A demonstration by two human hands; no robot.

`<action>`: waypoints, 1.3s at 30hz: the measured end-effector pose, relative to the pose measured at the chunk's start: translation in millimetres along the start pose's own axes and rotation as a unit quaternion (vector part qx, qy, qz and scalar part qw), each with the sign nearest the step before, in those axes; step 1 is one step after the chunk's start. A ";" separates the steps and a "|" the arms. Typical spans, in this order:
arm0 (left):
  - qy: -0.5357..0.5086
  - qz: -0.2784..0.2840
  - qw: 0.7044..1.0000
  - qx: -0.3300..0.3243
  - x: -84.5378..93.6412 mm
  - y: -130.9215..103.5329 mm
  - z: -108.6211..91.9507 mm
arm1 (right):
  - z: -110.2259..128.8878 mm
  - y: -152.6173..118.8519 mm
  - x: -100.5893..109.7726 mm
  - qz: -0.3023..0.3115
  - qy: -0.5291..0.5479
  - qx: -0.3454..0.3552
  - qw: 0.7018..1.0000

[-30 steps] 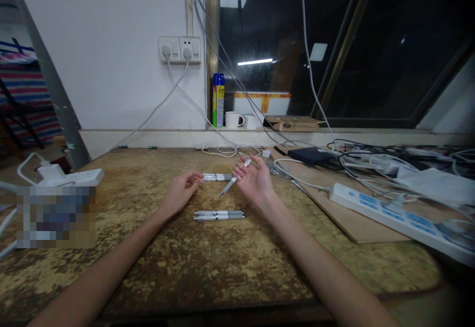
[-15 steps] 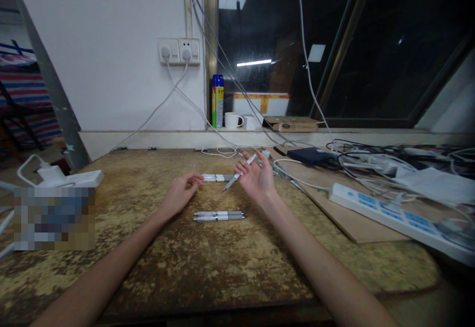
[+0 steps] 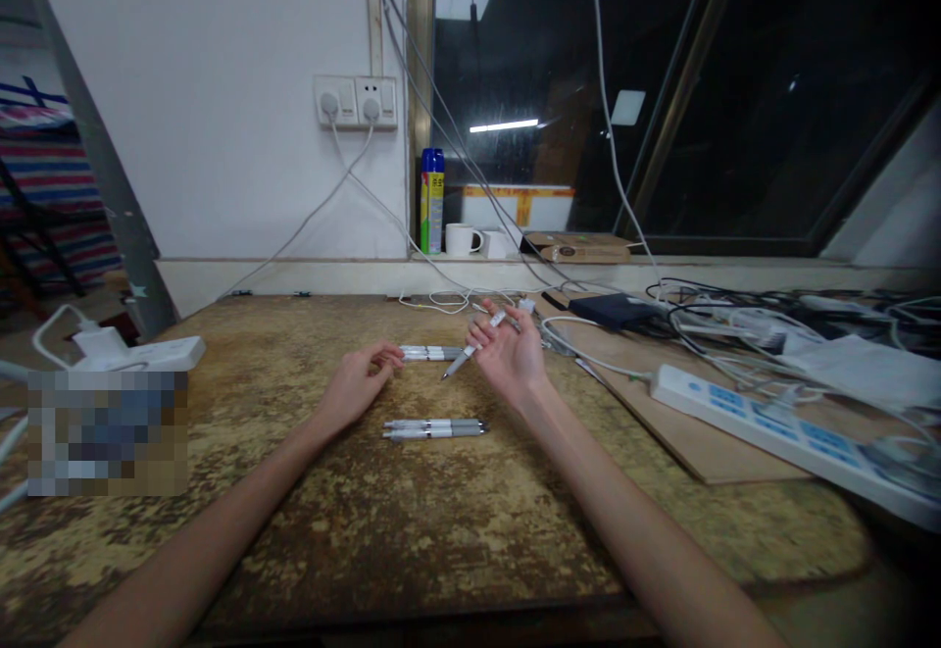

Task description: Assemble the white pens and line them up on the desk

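My right hand (image 3: pixel 511 354) is palm up above the table, its fingers curled round a grey-and-white pen (image 3: pixel 462 362). The pen slants, with its tip pointing down and left. My left hand (image 3: pixel 360 378) rests on the table with loosely bent fingers, thumb a little apart. Its fingertips are at the left ends of a row of similar pens (image 3: pixel 430 353); whether they touch is hard to tell. Closer to me, another group of grey-and-white pens (image 3: pixel 433 428) lies side by side on the worn wooden table (image 3: pixel 412 530).
On the right, a white power strip (image 3: pixel 765 432) lies across a brown board (image 3: pixel 691 442), with tangled cables (image 3: pixel 706 334) and a dark flat box (image 3: pixel 618 310) behind. Another power strip (image 3: pixel 169 354) is at left. A spray can (image 3: pixel 432 202) and white mug (image 3: pixel 462 239) stand on the sill.
My right hand has tilted very slightly with the pen still in it. My left hand and the pens on the table have stayed put.
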State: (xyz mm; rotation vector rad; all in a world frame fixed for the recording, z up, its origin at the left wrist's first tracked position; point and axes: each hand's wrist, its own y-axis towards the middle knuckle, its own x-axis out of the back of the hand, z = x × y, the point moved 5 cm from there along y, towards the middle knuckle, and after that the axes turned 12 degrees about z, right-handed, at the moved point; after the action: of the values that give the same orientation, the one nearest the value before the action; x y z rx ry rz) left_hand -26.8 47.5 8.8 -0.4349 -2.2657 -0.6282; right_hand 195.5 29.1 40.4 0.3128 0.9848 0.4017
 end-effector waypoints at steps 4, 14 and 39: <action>0.004 0.003 1.000 0.004 0.0 0.5 0.2 | 1.4 -0.6 1.1 -0.012 -0.017 -0.002 1.000; 0.002 0.005 1.000 0.004 0.2 -0.4 -2.9 | -0.2 -0.2 1.9 -0.013 0.001 0.002 1.000; -0.126 0.002 0.992 -0.031 2.2 -1.8 -28.1 | -37.4 13.1 0.3 0.125 -0.433 -0.128 0.883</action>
State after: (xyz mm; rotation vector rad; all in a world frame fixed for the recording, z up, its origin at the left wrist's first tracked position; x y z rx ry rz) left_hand -13.3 30.7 27.1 -0.5770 -2.4871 -0.6745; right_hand 161.4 43.6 26.5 0.3321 0.0039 0.5505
